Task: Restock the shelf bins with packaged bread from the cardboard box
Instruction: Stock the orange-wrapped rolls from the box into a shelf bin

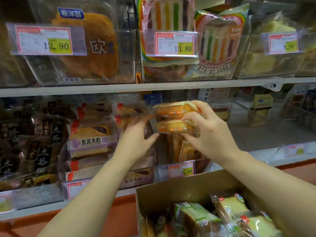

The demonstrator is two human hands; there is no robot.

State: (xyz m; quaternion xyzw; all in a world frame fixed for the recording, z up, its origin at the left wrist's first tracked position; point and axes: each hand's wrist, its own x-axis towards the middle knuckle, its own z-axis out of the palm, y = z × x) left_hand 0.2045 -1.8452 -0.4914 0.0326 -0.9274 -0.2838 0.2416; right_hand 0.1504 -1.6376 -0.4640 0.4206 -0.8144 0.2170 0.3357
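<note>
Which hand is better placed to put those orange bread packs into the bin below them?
Right hand: it grips both bread packs just above the bin, while the left hand is open beside them.

Single view, head-worn, wide-angle. Faces forward, slightly down, close to shelf (pixel 119 88). Shelf rows fill upper frame, box (pixel 171 190) cut off at bottom right corner.

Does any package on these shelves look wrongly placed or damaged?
Yes. On the upper shelf, the right rainbow bread package seems to stand upside down: the printed words near its bottom read inverted. The bread packs in the right hand look intact.
</note>
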